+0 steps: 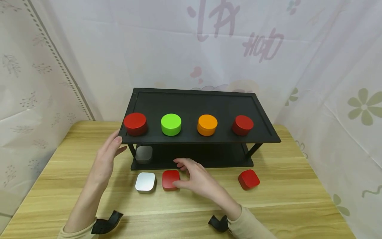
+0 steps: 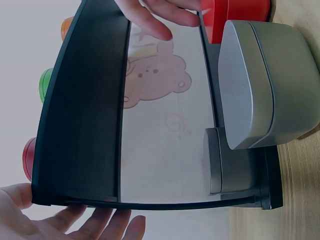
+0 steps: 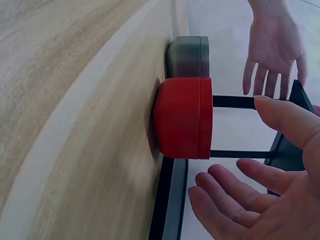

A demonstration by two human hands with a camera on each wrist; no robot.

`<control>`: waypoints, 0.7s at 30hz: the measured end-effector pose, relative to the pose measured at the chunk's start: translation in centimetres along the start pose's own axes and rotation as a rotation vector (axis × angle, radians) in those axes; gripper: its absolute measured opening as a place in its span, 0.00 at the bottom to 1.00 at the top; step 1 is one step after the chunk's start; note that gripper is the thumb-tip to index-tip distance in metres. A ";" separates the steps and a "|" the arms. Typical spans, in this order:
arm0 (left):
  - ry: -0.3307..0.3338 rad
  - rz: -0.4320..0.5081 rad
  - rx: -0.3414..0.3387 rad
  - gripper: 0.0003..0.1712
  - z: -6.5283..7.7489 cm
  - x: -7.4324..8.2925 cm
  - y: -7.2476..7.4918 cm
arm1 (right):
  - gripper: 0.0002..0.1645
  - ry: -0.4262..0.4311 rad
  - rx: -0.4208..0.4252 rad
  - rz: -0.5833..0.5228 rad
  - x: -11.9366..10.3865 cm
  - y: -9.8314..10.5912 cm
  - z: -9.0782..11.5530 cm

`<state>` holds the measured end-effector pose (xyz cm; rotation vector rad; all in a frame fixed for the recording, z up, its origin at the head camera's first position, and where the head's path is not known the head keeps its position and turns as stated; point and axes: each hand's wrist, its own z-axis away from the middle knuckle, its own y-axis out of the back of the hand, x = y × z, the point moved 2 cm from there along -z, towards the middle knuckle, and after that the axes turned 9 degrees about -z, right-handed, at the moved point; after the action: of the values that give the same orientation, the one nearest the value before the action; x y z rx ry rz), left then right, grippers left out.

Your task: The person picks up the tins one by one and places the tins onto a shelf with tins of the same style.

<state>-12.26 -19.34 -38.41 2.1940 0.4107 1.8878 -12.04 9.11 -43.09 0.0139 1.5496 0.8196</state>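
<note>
A black two-tier shelf (image 1: 194, 103) stands at the back of the wooden table. At its left end is my left hand (image 1: 104, 159), thumb at the front corner of the upper tier and fingers extended along the end. My right hand (image 1: 198, 177) hovers with loosely bent, spread fingers over the right side of a square red tin (image 1: 170, 179), which stands on the table before the shelf. In the right wrist view, the gap between thumb and fingers faces that red tin (image 3: 182, 118). Left of it stands a square silver tin (image 1: 145, 181).
On the upper tier are round tins: red (image 1: 135, 123), green (image 1: 171, 124), orange (image 1: 207, 124) and another red (image 1: 242, 125). Another silver tin (image 1: 144, 154) sits at the lower tier's left end. To the right, a red tin (image 1: 249, 179) stands on the table (image 1: 286, 205). A patterned curtain (image 1: 167, 46) hangs behind.
</note>
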 end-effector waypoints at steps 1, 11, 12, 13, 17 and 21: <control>0.002 -0.002 0.000 0.31 0.0 0.0 0.0 | 0.41 -0.005 -0.003 0.007 0.0 -0.1 0.0; 0.004 0.001 0.000 0.31 0.0 0.0 0.0 | 0.41 -0.042 -0.046 0.060 0.3 -0.7 -0.6; 0.005 0.000 0.000 0.31 0.0 0.0 0.0 | 0.41 -0.043 -0.049 0.064 0.4 -0.8 -0.6; 0.010 0.003 0.000 0.31 -0.1 0.0 0.0 | 0.41 -0.045 -0.052 0.071 0.4 -0.9 -0.6; 0.021 0.001 -0.001 0.32 -0.1 -0.1 0.0 | 0.40 -0.055 -0.057 0.104 0.6 -1.2 -0.7; 0.026 0.008 -0.001 0.32 -0.1 -0.1 0.0 | 0.40 -0.063 -0.061 0.141 0.7 -1.4 -0.7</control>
<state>-12.40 -19.36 -38.49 2.1754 0.4064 1.9225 -12.17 8.02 -44.49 0.1043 1.4757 0.9684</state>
